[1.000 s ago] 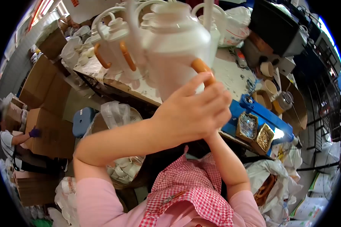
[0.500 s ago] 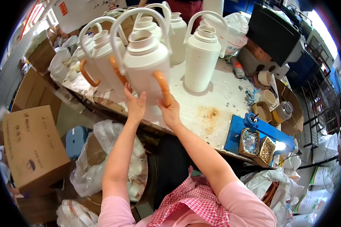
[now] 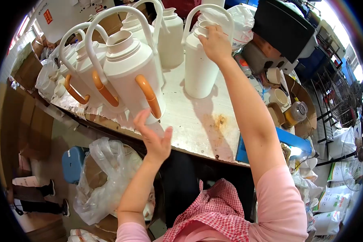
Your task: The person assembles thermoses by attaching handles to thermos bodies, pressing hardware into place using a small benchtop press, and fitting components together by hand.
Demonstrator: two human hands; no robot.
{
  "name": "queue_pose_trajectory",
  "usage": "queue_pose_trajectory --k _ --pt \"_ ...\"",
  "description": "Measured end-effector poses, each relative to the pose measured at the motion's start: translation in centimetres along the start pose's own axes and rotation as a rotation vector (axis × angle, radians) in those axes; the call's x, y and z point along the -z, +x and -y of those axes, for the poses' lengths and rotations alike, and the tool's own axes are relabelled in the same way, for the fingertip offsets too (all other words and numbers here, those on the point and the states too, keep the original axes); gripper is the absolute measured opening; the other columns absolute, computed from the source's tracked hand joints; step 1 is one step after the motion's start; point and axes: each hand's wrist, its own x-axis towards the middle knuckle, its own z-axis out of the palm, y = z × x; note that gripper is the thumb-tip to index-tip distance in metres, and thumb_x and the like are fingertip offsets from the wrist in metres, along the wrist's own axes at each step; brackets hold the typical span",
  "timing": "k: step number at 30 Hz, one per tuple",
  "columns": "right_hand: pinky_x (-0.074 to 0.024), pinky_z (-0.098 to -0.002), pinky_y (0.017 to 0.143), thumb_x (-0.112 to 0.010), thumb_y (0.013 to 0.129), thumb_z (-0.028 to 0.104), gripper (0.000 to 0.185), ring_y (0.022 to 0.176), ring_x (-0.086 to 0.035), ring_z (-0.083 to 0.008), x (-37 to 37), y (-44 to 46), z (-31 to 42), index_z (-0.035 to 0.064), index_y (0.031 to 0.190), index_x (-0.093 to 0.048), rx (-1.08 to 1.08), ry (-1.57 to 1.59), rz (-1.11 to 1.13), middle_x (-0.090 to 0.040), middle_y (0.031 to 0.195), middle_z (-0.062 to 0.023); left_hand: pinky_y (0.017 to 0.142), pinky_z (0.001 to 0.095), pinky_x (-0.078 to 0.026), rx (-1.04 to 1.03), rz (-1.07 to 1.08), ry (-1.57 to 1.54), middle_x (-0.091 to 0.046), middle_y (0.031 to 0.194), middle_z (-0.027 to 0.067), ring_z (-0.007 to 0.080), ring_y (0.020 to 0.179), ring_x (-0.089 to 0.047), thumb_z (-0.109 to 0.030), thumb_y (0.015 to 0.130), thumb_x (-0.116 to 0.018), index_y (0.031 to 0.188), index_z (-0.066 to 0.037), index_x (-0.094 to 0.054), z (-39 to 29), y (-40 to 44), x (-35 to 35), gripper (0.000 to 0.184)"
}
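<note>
White jug (image 3: pixel 198 74) is standing upright on the worktable (image 3: pixel 185 137), your right hand (image 3: pixel 218 45) reaching over its mouth!
Its gap from the clustered jugs (image 3: pixel 129 66) is likely giving you room; your fingers are curling, grip unclear. Your right arm (image 3: pixel 250 109) is stretching forward; your left hand (image 3: pixel 155 145) is hovering, fingers spread, near an orange handle (image 3: pixel 147 92).

The right hand (image 3: pixel 218 43) has its grip at the white jug's (image 3: pixel 201 74) neck.

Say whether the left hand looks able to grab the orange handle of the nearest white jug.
Probably yes: the left hand is open near the lower end of the orange handle, with nothing visible blocking it.
</note>
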Motion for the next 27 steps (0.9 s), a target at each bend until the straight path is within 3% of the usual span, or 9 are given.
queue_pose_trajectory --k 7,9,13,14,16,18,22,25,27 --pt "-0.0425 -0.0332 0.061 -0.081 0.081 0.016 0.026 0.069 -0.054 -0.0220 15.8 -5.5 7.2 0.0053 0.083 -0.058 0.029 0.372 -0.195 -0.058 0.077 -0.0062 0.108 0.0450 -0.034 -0.021 0.003 -0.257 -0.041 0.137 0.0198 0.0327 0.127 -0.042 -0.047 0.088 -0.071 0.141 0.002 -0.033 -7.4 1.0 1.6 0.081" --pt "-0.0349 -0.0246 0.054 -0.084 0.079 0.009 0.029 0.064 -0.046 -0.0119 21.9 -6.0 8.9 0.0048 0.081 -0.055 -0.048 0.664 -0.104 -0.053 0.079 -0.0028 0.108 0.0451 -0.034 0.087 -0.007 -0.378 -0.041 0.139 0.0185 0.0305 0.128 -0.042 -0.050 0.086 -0.072 0.143 0.002 -0.032 -9.7 2.5 2.7 0.086" --pt "-0.0412 -0.0282 0.062 -0.082 0.077 0.006 0.029 0.068 -0.050 -0.0161 28.9 -8.2 9.9 0.0037 0.085 -0.054 0.176 0.776 0.258 -0.053 0.078 -0.0037 0.102 0.0399 -0.041 0.378 0.158 -0.781 -0.048 0.140 0.0159 0.0274 0.127 -0.049 -0.059 0.080 -0.076 0.151 0.002 -0.024 -15.2 1.0 4.9 0.107" --pt "-0.0416 -0.0272 0.064 -0.080 0.078 0.002 0.029 0.070 -0.050 -0.0156 29.8 -9.4 10.3 0.0031 0.088 -0.053 0.199 0.781 0.385 -0.054 0.078 -0.0034 0.082 0.0304 -0.047 0.383 0.145 -0.800 -0.061 0.108 0.0097 0.0188 0.095 -0.060 -0.050 0.090 -0.070 0.139 0.001 -0.040 -17.3 -0.1 4.5 0.077" --pt "-0.0481 -0.0328 0.075 -0.079 0.078 0.008 0.036 0.083 -0.057 -0.0227 30.6 -13.7 10.8 0.0028 0.105 -0.057 -0.225 0.893 0.721 -0.057 0.090 -0.0091 0.060 0.0248 -0.038 0.776 0.225 -1.134 -0.050 0.073 -0.0003 0.0091 0.063 -0.046 -0.035 0.099 -0.061 0.118 -0.001 -0.051 -17.1 -3.7 5.7 0.041" --pt "-0.0482 -0.0443 0.096 -0.080 0.078 0.026 0.066 0.111 -0.059 -0.0361 30.8 -20.3 9.3 0.0035 0.132 -0.050 -0.263 0.721 0.593 -0.058 0.118 -0.0203 0.053 0.0253 -0.027 0.995 0.015 -1.248 -0.030 0.061 -0.0049 0.0063 0.054 -0.027 -0.021 0.103 -0.052 0.103 -0.003 -0.052 -16.3 -7.8 6.0 0.018" --pt "-0.0374 -0.0460 0.112 -0.084 0.068 0.045 0.105 0.132 -0.047 -0.0400 31.8 -33.0 9.9 0.0035 0.151 -0.035 -0.455 0.706 0.985 -0.045 0.145 -0.0246 0.071 0.0298 -0.047 1.000 -0.198 -0.479 -0.055 0.091 0.0066 0.0144 0.079 -0.053 -0.011 0.101 -0.055 0.118 0.000 -0.052 -11.9 -10.8 12.6 0.021" --pt "-0.0347 -0.0474 0.114 -0.086 0.066 0.047 0.109 0.137 -0.042 -0.0404 33.5 -31.0 10.3 0.0035 0.151 -0.033 -0.485 0.732 1.077 -0.043 0.148 -0.0232 0.108 0.0401 -0.037 0.319 -0.180 0.545 -0.048 0.131 0.0176 0.0283 0.124 -0.047 -0.020 0.099 -0.058 0.132 0.002 -0.046 -8.8 -11.4 13.8 0.042" --pt "-0.0357 -0.0468 0.113 -0.086 0.066 0.045 0.108 0.135 -0.044 -0.0405 33.0 -31.6 9.7 0.0033 0.151 -0.034 -0.431 0.742 1.036 -0.044 0.147 -0.0232 0.109 0.0386 -0.037 0.286 0.152 0.253 -0.048 0.135 0.0173 0.0275 0.126 -0.047 -0.021 0.100 -0.055 0.135 0.004 -0.044 -10.8 -7.6 12.9 0.044"
